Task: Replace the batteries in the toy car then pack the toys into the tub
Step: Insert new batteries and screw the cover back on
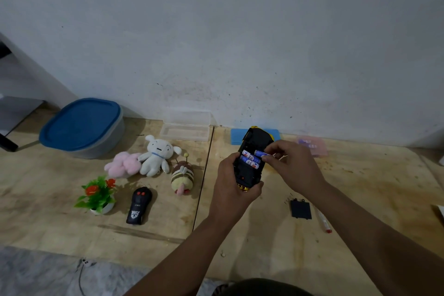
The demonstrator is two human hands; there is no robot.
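Note:
My left hand (231, 190) grips the toy car (255, 144), held upside down above the wooden board with its black underside and open battery bay facing me. Blue-and-white batteries (249, 160) lie in the bay. My right hand (292, 166) pinches one battery (260, 153) at the bay's upper right edge. The black battery cover (300, 209) lies on the board to the right, beside a red-tipped screwdriver (323, 220). The tub (83, 127) with its blue lid on stands at the back left.
A pink plush (122, 164), a white plush dog (156, 156), a bee plush (182, 176), a small fake plant (98, 196) and a black remote (139, 205) lie on the left. A clear open case (185, 128), a blue box (236, 136) and a pink case (312, 145) sit by the wall.

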